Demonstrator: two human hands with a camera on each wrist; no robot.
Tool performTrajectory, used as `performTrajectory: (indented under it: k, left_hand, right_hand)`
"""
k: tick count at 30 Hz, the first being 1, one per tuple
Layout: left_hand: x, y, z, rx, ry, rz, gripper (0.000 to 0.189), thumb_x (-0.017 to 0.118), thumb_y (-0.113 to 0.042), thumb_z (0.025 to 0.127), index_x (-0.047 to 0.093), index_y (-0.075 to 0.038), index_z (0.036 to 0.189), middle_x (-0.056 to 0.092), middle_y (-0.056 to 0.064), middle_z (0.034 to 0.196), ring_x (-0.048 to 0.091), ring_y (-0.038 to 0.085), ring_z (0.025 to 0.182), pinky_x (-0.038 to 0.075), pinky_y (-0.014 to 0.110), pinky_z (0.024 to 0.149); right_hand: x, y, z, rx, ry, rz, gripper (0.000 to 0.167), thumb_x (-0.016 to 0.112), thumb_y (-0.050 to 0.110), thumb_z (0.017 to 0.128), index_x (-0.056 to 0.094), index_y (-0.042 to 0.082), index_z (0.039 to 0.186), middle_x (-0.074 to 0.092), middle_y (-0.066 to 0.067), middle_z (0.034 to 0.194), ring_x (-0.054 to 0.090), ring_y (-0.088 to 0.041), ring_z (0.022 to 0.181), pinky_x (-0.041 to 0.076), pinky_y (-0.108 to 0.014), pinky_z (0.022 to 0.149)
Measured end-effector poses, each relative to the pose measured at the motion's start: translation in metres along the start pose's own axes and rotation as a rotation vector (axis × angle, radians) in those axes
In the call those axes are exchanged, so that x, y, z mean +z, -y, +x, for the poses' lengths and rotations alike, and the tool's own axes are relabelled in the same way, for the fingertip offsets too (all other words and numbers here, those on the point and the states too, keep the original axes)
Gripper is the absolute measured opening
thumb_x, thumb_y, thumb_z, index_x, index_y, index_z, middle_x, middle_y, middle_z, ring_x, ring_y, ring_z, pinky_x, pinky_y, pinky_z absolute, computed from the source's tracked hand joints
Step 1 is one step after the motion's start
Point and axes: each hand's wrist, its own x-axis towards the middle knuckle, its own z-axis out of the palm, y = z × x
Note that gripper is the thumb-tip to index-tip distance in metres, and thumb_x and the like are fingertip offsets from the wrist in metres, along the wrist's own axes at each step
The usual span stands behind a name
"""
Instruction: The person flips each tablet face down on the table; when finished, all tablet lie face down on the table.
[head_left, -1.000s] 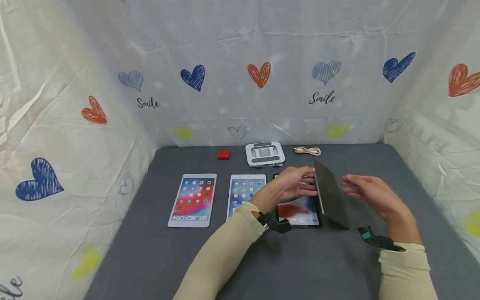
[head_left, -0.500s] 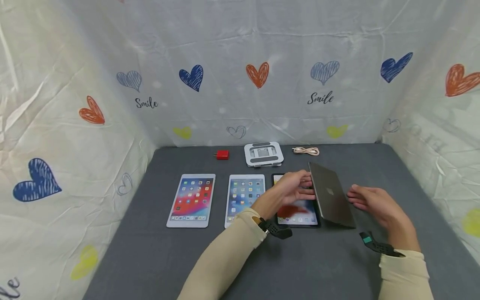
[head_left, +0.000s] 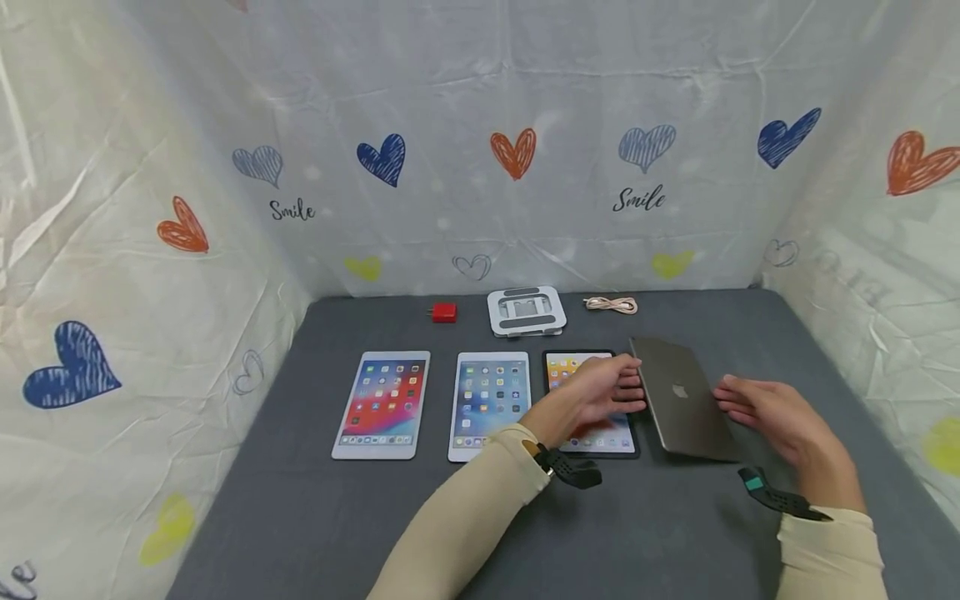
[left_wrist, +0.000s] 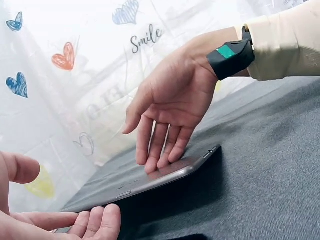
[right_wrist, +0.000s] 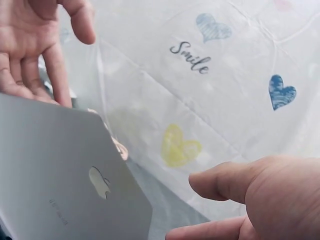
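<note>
We see the left hand [head_left: 596, 393] with its thumb raised and its fingers extended under the left edge of a gray tablet [head_left: 686, 400], touching it without curling round. The right hand [head_left: 783, 421] is relaxed, thumb apart, its fingertips at the tablet's right side; we cannot tell whether they touch.

The gray tablet is at the right of the row, logo side up and tilted, left edge raised over a shadow. Its left edge is just beside a black-framed tablet [head_left: 611, 440]; left of that lie a white tablet [head_left: 487, 387] and, farther left, a second white tablet [head_left: 382, 404]. The gray table [head_left: 637, 533] runs on toward the near side and right of the right hand. Along the far edge we have a red plug [head_left: 444, 313], a folded stand [head_left: 527, 322] and a coiled cable [head_left: 611, 306].

The left hand hides part of the black-framed screen. The gray tablet's underside is hidden, and the right wrist view cuts off its left part.
</note>
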Motion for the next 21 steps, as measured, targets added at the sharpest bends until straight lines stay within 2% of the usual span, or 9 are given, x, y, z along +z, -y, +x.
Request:
performTrajectory:
  k: [6,10,13,17,21]
  left_hand:
    - [0.006,0.005,0.007,0.013,0.007,-0.007,0.035,0.071,-0.018,0.103,0.066,0.005,0.129,0.067,0.016,0.123,0.068,0.032,0.111,0.057,0.057,0.116]
    - [0.007,0.010,0.012,0.017,-0.009,-0.010,0.041,0.071,-0.017,0.104,0.065,0.010,0.135,0.068,0.023,0.132,0.069,0.042,0.125,0.055,0.057,0.118]
    - [0.008,0.013,0.014,0.022,-0.015,0.008,0.045,0.070,-0.016,0.104,0.063,0.013,0.139,0.067,0.029,0.138,0.067,0.047,0.132,0.054,0.056,0.119]
    - [0.008,0.015,0.015,0.025,-0.017,0.026,0.046,0.069,-0.015,0.105,0.062,0.013,0.140,0.067,0.032,0.139,0.067,0.047,0.134,0.053,0.054,0.120]
    - [0.007,0.016,0.015,0.022,-0.013,0.017,0.044,0.070,-0.014,0.104,0.064,0.011,0.139,0.067,0.032,0.140,0.066,0.047,0.135,0.053,0.054,0.121]
  right_hand:
    - [-0.007,-0.003,-0.004,0.007,-0.032,-0.012,0.078,0.046,0.039,0.119,0.026,-0.023,0.161,0.069,0.026,0.113,0.067,0.014,0.100,0.063,-0.015,0.089]
    - [-0.011,-0.003,-0.005,0.021,-0.062,-0.034,0.079,0.046,0.041,0.118,0.027,-0.022,0.161,0.067,0.027,0.111,0.065,0.016,0.098,0.062,-0.014,0.088]
    - [-0.013,-0.004,-0.006,0.031,-0.082,-0.066,0.081,0.044,0.043,0.118,0.026,-0.022,0.162,0.067,0.024,0.115,0.063,0.018,0.098,0.062,-0.013,0.088]
    - [-0.014,-0.005,-0.008,0.046,-0.116,-0.108,0.080,0.042,0.043,0.119,0.027,-0.022,0.161,0.068,0.016,0.123,0.060,0.020,0.096,0.061,-0.012,0.086]
    - [-0.013,-0.005,-0.009,0.044,-0.132,-0.102,0.079,0.043,0.042,0.118,0.029,-0.022,0.161,0.067,0.022,0.116,0.060,0.019,0.095,0.061,-0.012,0.085]
